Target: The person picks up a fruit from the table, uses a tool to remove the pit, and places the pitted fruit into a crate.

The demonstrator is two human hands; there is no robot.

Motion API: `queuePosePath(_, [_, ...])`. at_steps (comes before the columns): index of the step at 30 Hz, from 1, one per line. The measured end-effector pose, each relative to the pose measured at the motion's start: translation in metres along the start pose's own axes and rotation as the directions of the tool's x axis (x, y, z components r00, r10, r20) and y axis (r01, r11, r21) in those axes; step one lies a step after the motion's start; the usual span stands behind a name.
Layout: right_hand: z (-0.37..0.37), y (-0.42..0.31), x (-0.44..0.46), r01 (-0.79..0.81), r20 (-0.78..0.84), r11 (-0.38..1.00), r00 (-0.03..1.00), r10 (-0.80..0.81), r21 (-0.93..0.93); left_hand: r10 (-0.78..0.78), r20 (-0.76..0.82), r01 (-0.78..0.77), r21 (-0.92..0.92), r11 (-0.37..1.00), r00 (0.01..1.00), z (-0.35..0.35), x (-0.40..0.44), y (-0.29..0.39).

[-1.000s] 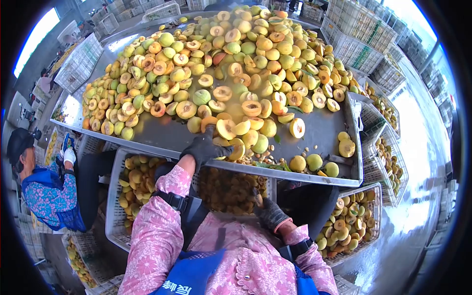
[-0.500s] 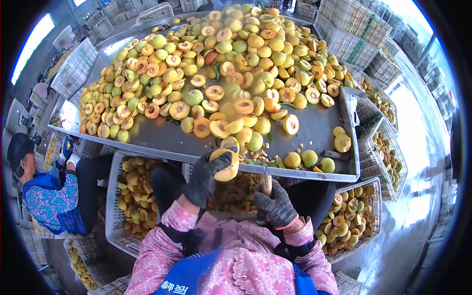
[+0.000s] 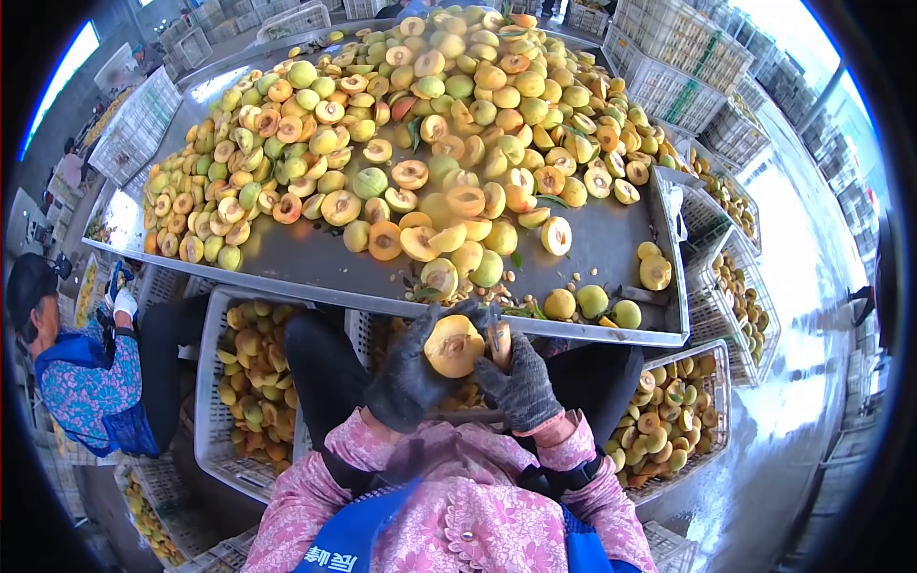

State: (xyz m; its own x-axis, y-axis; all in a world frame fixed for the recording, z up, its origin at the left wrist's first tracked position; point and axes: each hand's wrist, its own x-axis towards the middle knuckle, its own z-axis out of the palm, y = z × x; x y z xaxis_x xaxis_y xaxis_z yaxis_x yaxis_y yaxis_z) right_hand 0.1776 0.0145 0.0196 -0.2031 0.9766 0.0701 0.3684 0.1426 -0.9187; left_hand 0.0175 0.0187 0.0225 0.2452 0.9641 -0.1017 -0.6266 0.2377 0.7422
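My left hand [image 3: 409, 374], in a dark glove, holds a halved yellow fruit [image 3: 454, 346] with its cut face turned up, just off the table's front edge. Close beside it on the right, my right hand [image 3: 522, 387], in a grey glove, is wrapped round a small tool with a light wooden handle [image 3: 500, 344]. The tool's tip is near the fruit; whether they touch is unclear. Below both hands, partly hidden by them, is a crate of fruit pieces [image 3: 468, 395]. Beyond the hands, a large pile of halved and whole fruit [image 3: 411, 124] covers much of the metal table [image 3: 325, 263].
Fruit-filled crates stand at the left [image 3: 205, 420] and right [image 3: 723, 411] of my legs. More crates [image 3: 702, 306] line the table's right side, with stacked crates [image 3: 669, 57] behind. A co-worker [image 3: 95, 372] in a blue patterned top sits at the far left.
My left hand has gone from the fruit pile back over the table edge with a halved fruit. My right hand has risen with the tool, and the two hands have come together.
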Motion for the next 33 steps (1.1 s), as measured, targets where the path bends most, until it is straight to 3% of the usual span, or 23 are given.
queuePosePath(1, [-0.003,-0.006,-0.001,-0.076,0.052,0.996,0.996,0.074,0.044,-0.001,0.003,0.002,-0.095,0.995,1.0,0.004,-0.001,0.003])
queuePosePath(3, [-0.009,-0.023,-0.005,-0.233,0.167,0.965,0.963,0.212,0.121,-0.002,-0.013,0.001,-0.103,0.995,1.0,0.005,-0.002,0.007])
queuePosePath(6, [-0.01,-0.021,-0.011,-0.077,0.274,0.996,0.96,0.062,0.045,0.013,-0.002,-0.013,-0.119,0.993,1.0,-0.001,-0.005,0.011])
queuePosePath(10, [-0.005,-0.023,-0.013,-0.141,0.354,0.98,0.918,0.182,-0.14,0.055,-0.03,-0.057,-0.064,0.996,0.998,-0.006,-0.008,0.009])
queuePosePath(13, [-0.001,-0.018,-0.015,-0.065,0.337,0.99,0.936,0.104,-0.125,0.398,0.04,-0.387,0.345,0.855,0.916,-0.005,-0.012,-0.005])
queuePosePath(16, [0.002,-0.022,-0.015,-0.044,0.33,0.987,0.94,0.093,-0.153,0.37,0.071,-0.362,0.434,0.825,0.926,-0.003,-0.016,0.001])
queuePosePath(19, [0.005,-0.019,-0.016,-0.102,0.358,0.985,0.922,0.145,-0.138,0.221,0.041,-0.223,0.295,0.929,0.974,0.0,-0.018,0.008])
queuePosePath(22, [0.02,0.003,-0.014,-0.064,0.366,0.995,0.926,0.089,-0.08,0.08,-0.075,-0.097,-0.26,0.961,0.994,-0.002,-0.013,-0.001])
queuePosePath(24, [0.024,0.007,-0.014,-0.003,0.368,0.992,0.929,0.05,-0.128,0.13,-0.121,-0.141,-0.084,0.987,0.984,-0.008,-0.012,-0.012])
queuePosePath(26, [0.028,0.012,-0.013,0.067,0.368,0.992,0.929,-0.023,-0.108,0.133,-0.135,-0.15,-0.122,0.981,0.982,-0.012,-0.011,-0.018])
queuePosePath(28, [0.034,0.02,-0.013,0.145,0.363,0.989,0.923,-0.128,-0.021,0.085,-0.122,-0.125,-0.372,0.92,0.989,-0.01,-0.01,-0.018])
queuePosePath(31, [0.035,0.014,-0.014,0.082,0.394,0.979,0.919,-0.001,-0.189,0.183,-0.144,-0.207,-0.167,0.964,0.972,-0.01,-0.009,-0.023])
queuePosePath(33, [0.028,-0.004,-0.009,0.017,0.426,0.986,0.903,0.055,-0.165,0.176,-0.159,-0.21,-0.23,0.95,0.971,-0.011,-0.008,-0.024])
